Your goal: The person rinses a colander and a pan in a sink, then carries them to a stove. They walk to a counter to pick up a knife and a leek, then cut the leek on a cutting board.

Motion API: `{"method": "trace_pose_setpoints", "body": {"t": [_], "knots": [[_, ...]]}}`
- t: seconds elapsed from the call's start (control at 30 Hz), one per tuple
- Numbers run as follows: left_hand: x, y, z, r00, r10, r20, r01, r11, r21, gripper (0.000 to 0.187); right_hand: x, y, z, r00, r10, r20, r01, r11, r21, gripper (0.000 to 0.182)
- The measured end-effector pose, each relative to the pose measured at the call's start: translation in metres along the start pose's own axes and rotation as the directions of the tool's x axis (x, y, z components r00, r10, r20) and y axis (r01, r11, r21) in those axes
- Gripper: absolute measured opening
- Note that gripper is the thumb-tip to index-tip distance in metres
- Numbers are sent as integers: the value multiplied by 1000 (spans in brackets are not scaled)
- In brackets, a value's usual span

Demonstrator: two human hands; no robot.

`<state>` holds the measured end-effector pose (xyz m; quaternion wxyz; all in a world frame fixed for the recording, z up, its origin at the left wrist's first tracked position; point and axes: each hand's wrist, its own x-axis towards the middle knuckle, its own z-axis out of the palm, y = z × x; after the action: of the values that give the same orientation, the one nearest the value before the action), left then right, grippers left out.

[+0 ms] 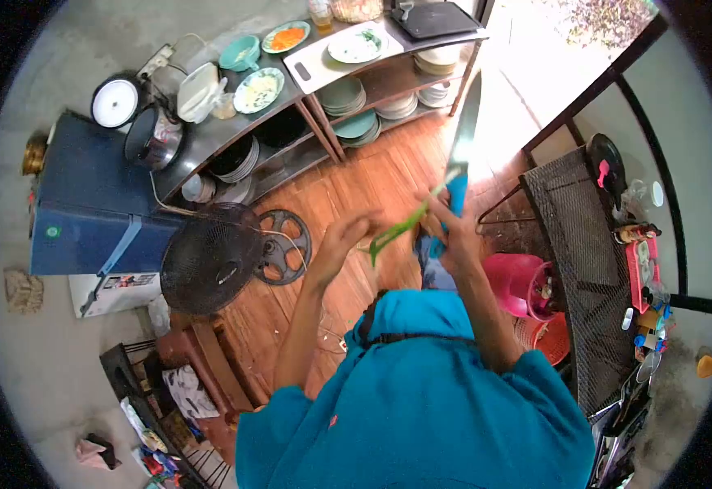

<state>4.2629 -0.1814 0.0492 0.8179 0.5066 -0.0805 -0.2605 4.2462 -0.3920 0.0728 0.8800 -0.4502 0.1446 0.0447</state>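
My right hand [456, 232] is closed around the blue handle of a large knife [464, 134], its long blade pointing up and away from me. Green stalks [401, 231], perhaps spring onion, stretch from the right hand's fingers toward the left, with their ends hanging down. My left hand [344, 244] is beside the loose end of these stalks, fingers extended and apart from the thumb; I see no firm grip on them. Both hands are in the air above the wooden floor [397, 163], in front of my blue shirt.
A metal counter [209, 134] carries plates of cut food, a white chopping board [311, 72] and a dark tray [435, 19]. At left stand a black fan [209, 259] and a blue fridge [87, 200]. A mesh-topped table [584, 244] and pink gas cylinder [509, 285] are at right.
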Motion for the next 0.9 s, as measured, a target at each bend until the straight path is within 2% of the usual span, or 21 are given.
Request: {"method": "trace_pose_setpoints", "body": {"t": [0.07, 0.1, 0.17, 0.2, 0.23, 0.3, 0.37, 0.43, 0.5, 0.53, 0.6, 0.63, 0.7, 0.77, 0.83, 0.87, 0.9], "knots": [[62, 23, 14, 994, 112, 9, -109, 935, 336, 38, 51, -15, 11, 999, -23, -43, 24, 1000, 19, 18], [90, 23, 15, 993, 116, -1, -109, 935, 337, 38, 76, -21, 13, 999, -17, -35, 17, 1000, 18, 18], [145, 25, 19, 983, 155, -98, -133, 970, 203, 36, 128, -33, 15, 999, 23, 25, -24, 998, 64, 17], [167, 27, 21, 959, 159, -234, -107, 970, 219, 29, 162, -29, -2, 985, 34, 172, -37, 999, 12, 22], [188, 30, 13, 957, 156, -243, -102, 970, 222, 29, 190, -37, 0, 984, 42, 176, -45, 999, 15, 22], [215, 26, 5, 916, 172, -362, -96, 971, 220, 23, 228, -51, -3, 982, 62, 177, -41, 992, -118, 22], [244, 28, -1, 875, 200, -440, -144, 977, 156, 19, 269, -65, 0, 981, 48, 188, -27, 993, -112, 21], [265, 23, -23, 845, 226, -484, -195, 974, 116, 18, 310, -72, 5, 1000, 9, 19, -7, 995, -102, 20], [285, 41, -37, 817, 243, -523, -172, 968, 180, 17, 369, -51, -16, 1000, -11, 7, 12, 993, -120, 20], [304, 52, -47, 800, 262, -539, -150, 958, 243, 16, 407, -38, -26, 998, -54, -41, 43, 971, -235, 21], [326, 70, -63, 790, 233, -567, -135, 968, 210, 16, 459, -21, -27, 974, -155, -166, 65, 890, -452, 28], [336, 75, -73, 782, 200, -590, -116, 977, 178, 16, 483, -11, -28, 973, -148, -174, 54, 889, -455, 28], [362, 86, -100, 786, 189, -589, -103, 979, 176, 16, 533, 14, -29, 920, -331, -209, 148, 789, -596, 35], [386, 97, -122, 782, 170, -599, -96, 983, 155, 17, 569, 36, -34, 887, -401, -230, 138, 704, -697, 46], [402, 112, -138, 793, 154, -590, -69, 984, 163, 18, 594, 54, -30, 808, -539, -238, 178, 608, -774, 48], [416, 121, -149, 801, 164, -575, -66, 980, 187, 19, 609, 57, -22, 801, -546, -245, 181, 611, -770, 48], [428, 127, -161, 807, 156, -570, -58, 981, 186, 19, 615, 63, -18, 788, -527, -317, 154, 668, -728, 48]]}}
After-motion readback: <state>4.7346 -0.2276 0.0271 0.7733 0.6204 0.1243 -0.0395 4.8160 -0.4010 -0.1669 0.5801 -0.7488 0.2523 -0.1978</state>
